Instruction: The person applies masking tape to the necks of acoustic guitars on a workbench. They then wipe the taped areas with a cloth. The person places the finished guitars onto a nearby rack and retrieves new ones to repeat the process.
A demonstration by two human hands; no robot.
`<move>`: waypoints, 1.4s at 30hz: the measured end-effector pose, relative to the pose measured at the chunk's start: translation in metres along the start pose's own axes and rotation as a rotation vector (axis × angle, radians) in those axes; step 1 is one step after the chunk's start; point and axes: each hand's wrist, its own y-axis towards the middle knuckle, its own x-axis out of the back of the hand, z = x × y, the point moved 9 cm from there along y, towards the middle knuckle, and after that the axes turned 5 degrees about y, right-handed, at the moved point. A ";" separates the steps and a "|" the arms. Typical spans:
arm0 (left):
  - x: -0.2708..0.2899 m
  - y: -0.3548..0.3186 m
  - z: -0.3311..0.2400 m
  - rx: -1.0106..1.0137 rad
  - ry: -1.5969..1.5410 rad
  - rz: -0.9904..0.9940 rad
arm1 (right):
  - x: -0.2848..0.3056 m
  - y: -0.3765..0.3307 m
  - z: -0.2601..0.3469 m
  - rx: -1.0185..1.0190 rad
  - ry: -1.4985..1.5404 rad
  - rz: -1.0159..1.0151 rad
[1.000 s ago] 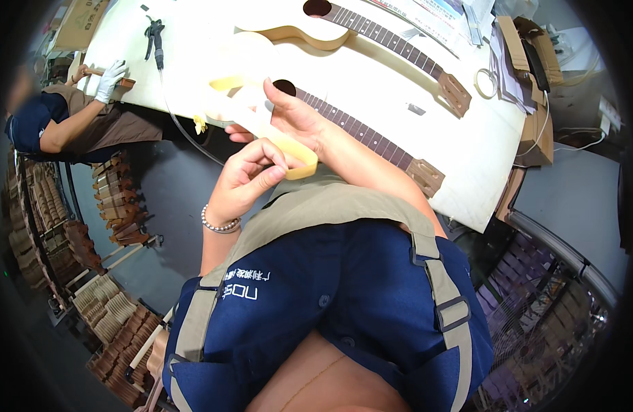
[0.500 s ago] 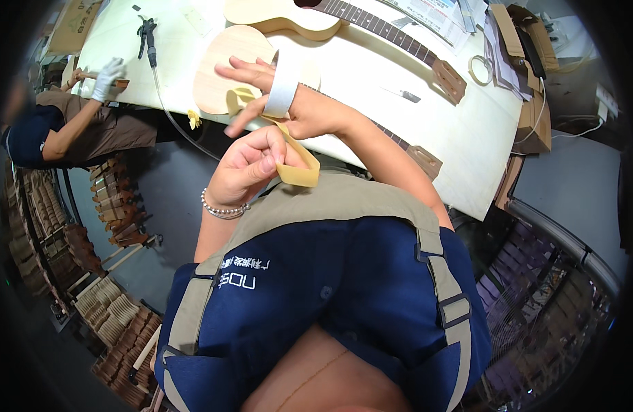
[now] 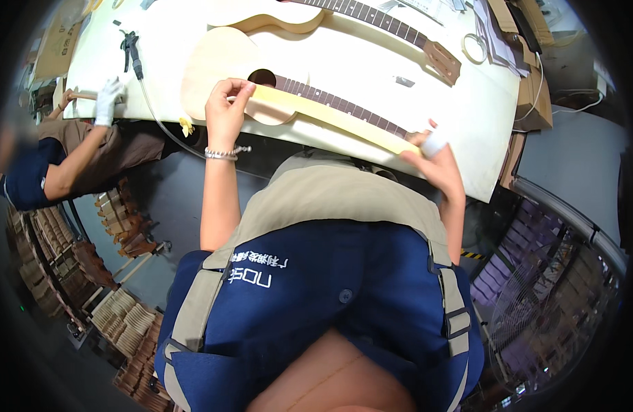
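Left hand pinches one end of pale yellow masking tape strip stretched over unfinished wooden ukulele near white worktable's front edge, right hand clamped on white tape roll.

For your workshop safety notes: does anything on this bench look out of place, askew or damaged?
Nothing stands out. The left hand and right hand stretch pale tape along a small guitar lying flat.

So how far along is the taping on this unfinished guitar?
Done: a long strip of yellowish masking tape is pulled out along the neck of the nearer guitar on the white table. In hand: the left hand pins the strip's end near the sound hole, and the right hand holds the tape roll by the headstock. Left: the strip looks uncut and not pressed down.
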 end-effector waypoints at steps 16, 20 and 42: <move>-0.053 0.031 0.024 -0.067 0.037 0.107 | 0.019 -0.029 -0.110 -0.341 0.128 -0.537; -0.051 0.033 0.022 -0.060 0.016 0.098 | 0.015 -0.026 -0.110 -0.364 0.139 -0.544; -0.168 -0.079 -0.036 -0.629 0.875 0.398 | 0.012 -0.025 -0.108 -0.417 0.090 -0.605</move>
